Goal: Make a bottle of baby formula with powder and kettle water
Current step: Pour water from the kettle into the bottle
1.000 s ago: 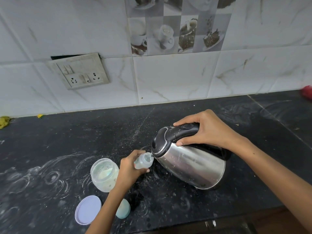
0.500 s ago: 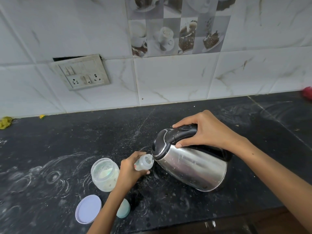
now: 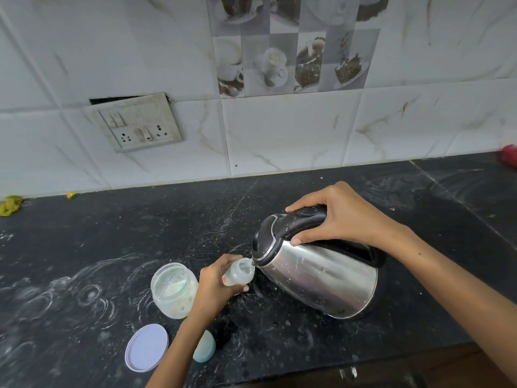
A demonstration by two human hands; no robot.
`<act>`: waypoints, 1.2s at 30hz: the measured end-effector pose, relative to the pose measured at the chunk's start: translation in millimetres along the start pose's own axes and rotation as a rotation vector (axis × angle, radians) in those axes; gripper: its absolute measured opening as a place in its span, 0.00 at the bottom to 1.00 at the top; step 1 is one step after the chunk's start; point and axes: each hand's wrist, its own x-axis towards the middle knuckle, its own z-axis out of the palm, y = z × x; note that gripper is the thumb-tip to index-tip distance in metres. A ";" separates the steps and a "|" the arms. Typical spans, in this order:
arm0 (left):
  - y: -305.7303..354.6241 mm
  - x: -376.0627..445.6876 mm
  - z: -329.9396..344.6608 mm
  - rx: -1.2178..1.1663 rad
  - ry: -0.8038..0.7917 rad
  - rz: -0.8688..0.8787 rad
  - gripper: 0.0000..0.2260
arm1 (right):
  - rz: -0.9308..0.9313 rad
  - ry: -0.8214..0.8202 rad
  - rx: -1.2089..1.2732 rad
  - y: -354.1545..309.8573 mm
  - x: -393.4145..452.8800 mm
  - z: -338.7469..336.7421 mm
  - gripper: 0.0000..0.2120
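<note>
My right hand (image 3: 340, 217) grips the black handle of a steel kettle (image 3: 321, 278), which is tilted left with its spout right at the mouth of a small clear baby bottle (image 3: 240, 273). My left hand (image 3: 216, 287) holds that bottle upright just above the black counter (image 3: 140, 233). Beside my left wrist stands an open jar (image 3: 174, 289) with white formula powder inside. Its round pale lid (image 3: 147, 347) lies flat in front of the jar. A teal bottle cap (image 3: 204, 350) rests by my left forearm.
Powder smears and water rings mark the counter's left part. A tiled wall with a loose switch-and-socket plate (image 3: 137, 126) stands behind. A yellow scrap (image 3: 9, 204) lies at the far left, a red object (image 3: 509, 155) at the far right. The counter's front edge runs near my forearms.
The kettle has tipped slightly more toward the bottle and its spout stays at the bottle's mouth. Both hands keep their grips in nearly the same places.
</note>
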 end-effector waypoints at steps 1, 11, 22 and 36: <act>-0.5 0.1 0.1 -0.007 -0.002 -0.001 0.27 | 0.000 0.001 0.001 0.1 -0.4 -0.2 0.25; -2.9 0.0 -0.2 -0.027 -0.013 0.000 0.28 | -0.004 -0.009 -0.017 -2.0 -0.3 -0.6 0.24; -4.0 0.1 -0.3 -0.055 -0.021 -0.009 0.28 | 0.002 -0.011 -0.006 -2.0 -0.4 -0.2 0.25; -3.0 -2.7 0.0 -0.087 -0.038 -0.008 0.28 | -0.003 0.001 0.010 0.9 -1.4 -0.5 0.24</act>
